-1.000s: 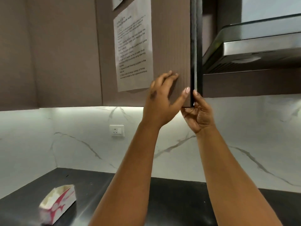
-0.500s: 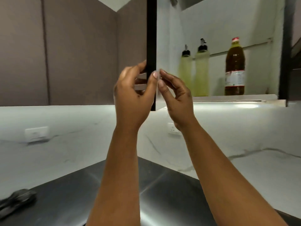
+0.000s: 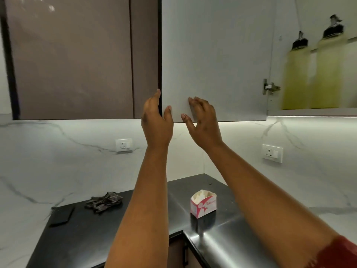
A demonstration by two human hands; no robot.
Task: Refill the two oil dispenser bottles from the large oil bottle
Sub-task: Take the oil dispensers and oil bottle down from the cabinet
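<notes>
The left hand grips the open cabinet door's free edge; the right hand hovers beside it, fingers loosely spread. Two dispenser bottles stand on the shelf rightward, nothing before them.

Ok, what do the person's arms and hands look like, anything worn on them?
Both forearms are bare, and neither the left hand nor the right hand wears a glove. No ring, watch or bracelet shows. The fingernails look short and pale. At the bottom right corner, a reddish patterned sleeve covers the right upper arm. No sleeve shows on the left arm.
</notes>
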